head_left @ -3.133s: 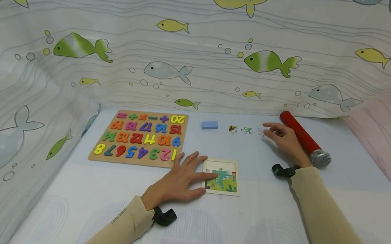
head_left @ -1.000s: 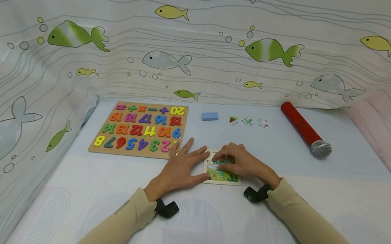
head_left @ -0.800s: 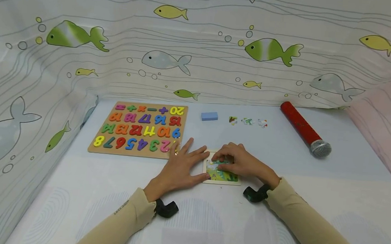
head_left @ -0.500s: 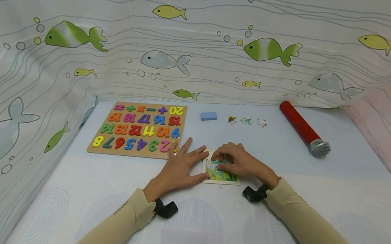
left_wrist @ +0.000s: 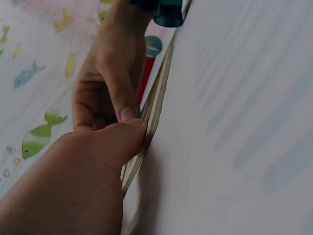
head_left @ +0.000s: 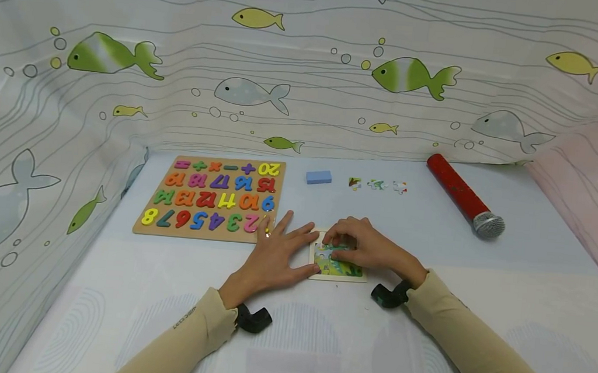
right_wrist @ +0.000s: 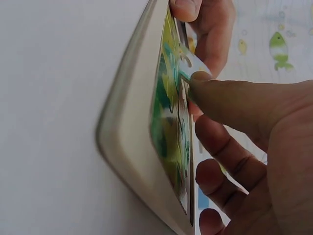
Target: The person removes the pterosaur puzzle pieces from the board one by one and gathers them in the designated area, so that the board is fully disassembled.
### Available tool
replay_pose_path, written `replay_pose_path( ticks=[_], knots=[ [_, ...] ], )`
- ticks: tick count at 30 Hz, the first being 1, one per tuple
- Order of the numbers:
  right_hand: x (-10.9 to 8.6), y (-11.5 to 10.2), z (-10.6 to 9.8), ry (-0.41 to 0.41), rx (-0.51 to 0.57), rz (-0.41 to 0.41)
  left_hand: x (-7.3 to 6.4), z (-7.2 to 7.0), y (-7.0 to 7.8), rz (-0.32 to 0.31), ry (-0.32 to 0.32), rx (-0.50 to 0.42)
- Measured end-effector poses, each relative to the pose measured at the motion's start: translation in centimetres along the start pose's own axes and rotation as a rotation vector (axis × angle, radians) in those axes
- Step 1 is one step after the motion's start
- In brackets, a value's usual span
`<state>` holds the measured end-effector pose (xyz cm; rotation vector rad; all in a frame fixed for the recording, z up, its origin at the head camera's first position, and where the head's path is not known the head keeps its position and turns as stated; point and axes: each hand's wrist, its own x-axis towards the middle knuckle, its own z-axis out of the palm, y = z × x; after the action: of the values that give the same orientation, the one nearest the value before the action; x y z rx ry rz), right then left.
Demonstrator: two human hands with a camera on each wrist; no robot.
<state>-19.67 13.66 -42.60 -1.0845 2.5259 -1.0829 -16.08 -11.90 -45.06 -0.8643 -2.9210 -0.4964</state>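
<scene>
A small jigsaw puzzle (head_left: 342, 269) with a pale wooden frame and a green and blue picture lies on the table. My left hand (head_left: 270, 261) has its fingers spread, with the thumb and fingertips on the frame's left border. Over the picture, my right hand (head_left: 373, 248) pinches a jigsaw piece between thumb and fingers; the right wrist view shows that jigsaw piece (right_wrist: 191, 62) tilted up from the board. Much of the puzzle's upper right is hidden beneath this hand. Behind the puzzle, three loose jigsaw pieces (head_left: 377, 185) lie in a row.
A wooden number board (head_left: 140, 228) with coloured digits lies left of the puzzle, close to my left fingers. At the back are a blue block (head_left: 319, 177) and, farther right, a red microphone (head_left: 457, 188). Fish-patterned cloth (head_left: 319, 65) rises behind the table.
Since the oldest frame, my right hand has come from beside the loose pieces to the puzzle. My left index finger has moved off the picture to the border. Over the last second both hands stay nearly still.
</scene>
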Motion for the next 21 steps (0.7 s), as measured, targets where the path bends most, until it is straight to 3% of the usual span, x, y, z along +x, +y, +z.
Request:
replay_pose_path(
  ticks=[8, 16, 21],
  knots=[
    [0.12, 0.05, 0.36, 0.019, 0.059, -0.011, 0.05, 0.03, -0.03, 0.012, 0.01, -0.003],
    [0.4, 0.3, 0.7, 0.037, 0.135, -0.101, 0.0, 0.11, -0.03, 0.004, 0.002, -0.009],
    [0.37, 0.26, 0.56, 0.065, 0.15, -0.071, -0.03, 0.13, -0.02, 0.002, 0.003, -0.014]
  ],
)
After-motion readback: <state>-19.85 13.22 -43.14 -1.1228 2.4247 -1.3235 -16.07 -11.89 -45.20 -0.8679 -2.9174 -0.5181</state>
